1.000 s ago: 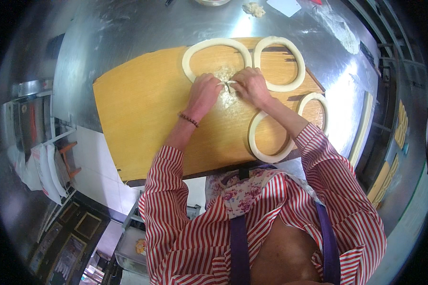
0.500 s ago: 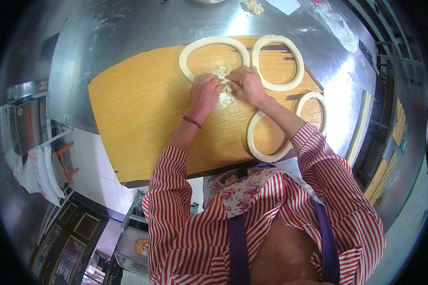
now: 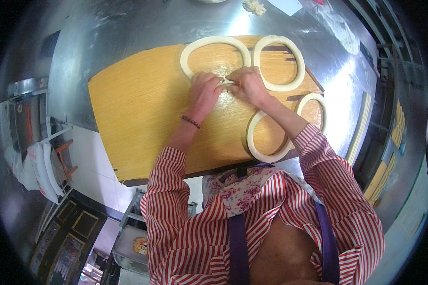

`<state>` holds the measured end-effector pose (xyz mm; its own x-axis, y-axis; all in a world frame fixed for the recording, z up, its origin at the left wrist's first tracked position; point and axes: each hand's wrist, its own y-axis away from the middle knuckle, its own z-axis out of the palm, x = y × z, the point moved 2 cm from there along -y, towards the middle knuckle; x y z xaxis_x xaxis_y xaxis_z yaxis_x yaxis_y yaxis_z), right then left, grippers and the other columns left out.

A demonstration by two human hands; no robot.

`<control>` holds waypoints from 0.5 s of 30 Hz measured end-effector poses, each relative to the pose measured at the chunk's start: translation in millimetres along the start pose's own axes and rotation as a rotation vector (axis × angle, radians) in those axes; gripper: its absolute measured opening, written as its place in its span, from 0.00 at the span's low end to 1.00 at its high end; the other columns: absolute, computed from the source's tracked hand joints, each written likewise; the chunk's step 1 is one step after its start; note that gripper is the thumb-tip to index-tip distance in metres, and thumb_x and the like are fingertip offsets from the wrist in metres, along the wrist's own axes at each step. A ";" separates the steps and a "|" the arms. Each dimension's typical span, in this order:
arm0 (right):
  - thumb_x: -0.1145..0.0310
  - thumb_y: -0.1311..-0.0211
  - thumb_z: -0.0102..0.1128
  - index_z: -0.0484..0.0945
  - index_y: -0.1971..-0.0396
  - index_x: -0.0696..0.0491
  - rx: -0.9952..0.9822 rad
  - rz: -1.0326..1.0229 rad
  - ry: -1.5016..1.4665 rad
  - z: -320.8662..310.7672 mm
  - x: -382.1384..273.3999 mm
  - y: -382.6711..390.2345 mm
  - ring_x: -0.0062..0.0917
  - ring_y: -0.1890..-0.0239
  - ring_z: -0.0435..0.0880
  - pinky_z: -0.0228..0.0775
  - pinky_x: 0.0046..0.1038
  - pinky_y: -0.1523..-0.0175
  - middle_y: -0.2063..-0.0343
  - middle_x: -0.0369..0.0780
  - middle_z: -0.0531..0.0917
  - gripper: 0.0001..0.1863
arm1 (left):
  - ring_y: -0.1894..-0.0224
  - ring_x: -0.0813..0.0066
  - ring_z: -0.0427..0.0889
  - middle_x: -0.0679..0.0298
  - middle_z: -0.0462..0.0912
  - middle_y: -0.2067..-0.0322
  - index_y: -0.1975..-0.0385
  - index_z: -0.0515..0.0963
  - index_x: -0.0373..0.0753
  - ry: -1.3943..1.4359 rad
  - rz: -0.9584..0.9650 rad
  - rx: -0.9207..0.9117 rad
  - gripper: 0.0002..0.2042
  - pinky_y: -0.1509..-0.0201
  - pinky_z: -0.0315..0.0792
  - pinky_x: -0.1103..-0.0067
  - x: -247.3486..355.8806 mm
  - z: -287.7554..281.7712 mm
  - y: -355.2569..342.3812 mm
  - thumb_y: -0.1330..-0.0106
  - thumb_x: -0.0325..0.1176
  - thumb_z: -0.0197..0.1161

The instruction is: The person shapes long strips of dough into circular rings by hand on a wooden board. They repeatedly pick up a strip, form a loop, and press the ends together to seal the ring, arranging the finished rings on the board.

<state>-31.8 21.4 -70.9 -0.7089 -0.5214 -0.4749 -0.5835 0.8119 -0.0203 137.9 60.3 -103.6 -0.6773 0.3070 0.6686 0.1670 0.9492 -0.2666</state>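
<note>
A loop of pale dough (image 3: 215,40) lies at the far side of a wooden board (image 3: 142,109). At its near edge my left hand (image 3: 205,90) and my right hand (image 3: 247,85) pinch the dough between thumbs and fingers, close together where the two ends meet. Part of the join is hidden under my fingers. Right beside it rests a closed dough ring (image 3: 299,64). Two more rings, a nearer dough ring (image 3: 250,137) and a dough ring at the right edge (image 3: 318,97), lie partly under my right forearm.
The board lies on a shiny metal table (image 3: 123,33) dusted with flour at the far right. A small lump of dough (image 3: 254,7) and a white sheet (image 3: 286,4) are at the far edge. Trays of shaped dough (image 3: 398,121) stand on the right.
My fingers have pressed the dough ends closer together, and the gap between them looks smaller. Both hands stay at nearly the same place; the other rings lie as before.
</note>
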 end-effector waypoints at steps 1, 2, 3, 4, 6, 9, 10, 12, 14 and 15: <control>0.61 0.47 0.69 0.85 0.72 0.53 -0.012 0.015 0.003 -1.8 -2.1 -0.5 0.35 0.59 0.81 0.64 0.39 0.46 0.70 0.40 0.84 0.10 | 0.56 0.60 0.75 0.61 0.79 0.68 0.66 0.83 0.36 -0.008 -0.008 -0.018 0.07 0.45 0.66 0.64 0.0 -3.2 0.3 0.41 0.31 0.67; 0.63 0.48 0.70 0.85 0.71 0.53 0.003 -0.006 0.005 -1.7 -3.6 -2.0 0.35 0.60 0.81 0.64 0.38 0.45 0.70 0.40 0.84 0.10 | 0.56 0.60 0.75 0.61 0.79 0.68 0.64 0.83 0.36 -0.016 -0.015 -0.036 0.08 0.43 0.66 0.64 0.3 -6.7 0.9 0.41 0.31 0.67; 0.65 0.49 0.70 0.85 0.70 0.54 0.019 -0.025 0.007 -1.5 -5.5 -3.6 0.34 0.61 0.81 0.64 0.37 0.45 0.70 0.39 0.85 0.10 | 0.55 0.60 0.75 0.60 0.79 0.67 0.62 0.84 0.36 -0.024 -0.022 -0.056 0.09 0.41 0.66 0.64 1.8 -9.6 1.5 0.40 0.30 0.67; 0.66 0.49 0.71 0.86 0.69 0.55 0.035 -0.045 0.009 -1.1 -6.8 -4.5 0.34 0.61 0.81 0.65 0.37 0.45 0.69 0.39 0.85 0.10 | 0.55 0.59 0.75 0.60 0.80 0.67 0.61 0.83 0.36 -0.024 -0.023 -0.060 0.09 0.39 0.65 0.64 1.4 -9.6 2.7 0.40 0.30 0.66; 0.66 0.49 0.71 0.85 0.69 0.55 0.024 -0.067 0.026 0.3 -6.9 -5.4 0.33 0.61 0.81 0.65 0.36 0.46 0.68 0.39 0.85 0.10 | 0.55 0.59 0.76 0.59 0.80 0.66 0.60 0.83 0.36 -0.026 -0.022 -0.065 0.09 0.36 0.64 0.63 -1.3 -7.1 4.1 0.39 0.28 0.65; 0.67 0.48 0.70 0.85 0.68 0.55 0.047 -0.141 0.031 4.1 -4.9 -6.3 0.32 0.59 0.80 0.65 0.35 0.47 0.67 0.39 0.84 0.10 | 0.55 0.56 0.77 0.57 0.81 0.65 0.58 0.83 0.37 -0.022 -0.038 -0.036 0.12 0.40 0.66 0.62 -3.2 -4.1 5.0 0.42 0.26 0.66; 0.67 0.48 0.70 0.85 0.68 0.55 0.059 -0.171 0.029 5.2 -3.9 -6.2 0.32 0.59 0.79 0.66 0.35 0.47 0.66 0.39 0.84 0.09 | 0.55 0.56 0.77 0.57 0.82 0.65 0.57 0.82 0.37 -0.009 -0.054 -0.049 0.13 0.38 0.65 0.61 -2.6 -4.7 4.5 0.42 0.26 0.66; 0.69 0.47 0.69 0.84 0.67 0.55 0.032 -0.210 0.037 6.7 -1.8 -5.6 0.32 0.57 0.78 0.66 0.35 0.47 0.66 0.39 0.83 0.09 | 0.54 0.55 0.77 0.57 0.82 0.64 0.55 0.82 0.37 0.018 -0.085 -0.078 0.14 0.35 0.64 0.60 -1.4 -6.8 3.4 0.42 0.26 0.65; 0.69 0.47 0.69 0.84 0.67 0.55 0.028 -0.244 0.037 9.9 1.2 -4.7 0.32 0.57 0.78 0.66 0.35 0.47 0.66 0.38 0.82 0.09 | 0.53 0.55 0.78 0.56 0.82 0.64 0.55 0.81 0.36 0.016 -0.068 -0.061 0.14 0.33 0.63 0.60 -1.8 -5.3 3.6 0.42 0.26 0.66; 0.69 0.47 0.69 0.84 0.66 0.55 0.039 -0.258 0.035 10.9 1.9 -5.1 0.32 0.57 0.78 0.66 0.36 0.47 0.66 0.38 0.81 0.09 | 0.52 0.55 0.78 0.56 0.82 0.63 0.54 0.81 0.36 0.014 -0.058 -0.052 0.14 0.32 0.63 0.60 -2.0 -5.1 2.9 0.42 0.27 0.66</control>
<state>-25.8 19.1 -81.2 -0.5522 -0.7211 -0.4185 -0.7318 0.6597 -0.1711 143.4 62.8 -102.2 -0.6765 0.2522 0.6919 0.1651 0.9675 -0.1912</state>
